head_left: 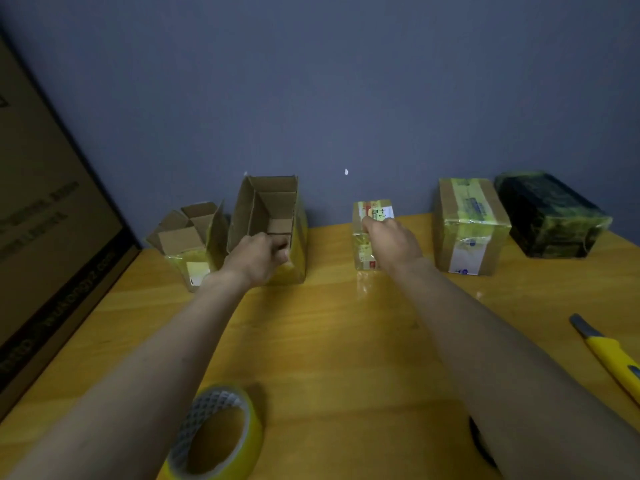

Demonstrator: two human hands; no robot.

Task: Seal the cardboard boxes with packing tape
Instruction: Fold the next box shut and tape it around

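Back of table (329, 341): our left hand (258, 258) grips near wall of open box (268, 230); right hand (391, 237) curls over small taped box (372, 233). We judge both light, thin-walled, crushable; hold at corners. Tape roll (218, 434) nearest us.

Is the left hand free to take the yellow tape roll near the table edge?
Probably not at once: the left hand grips the tall open cardboard box; the yellow tape roll lies uncovered.
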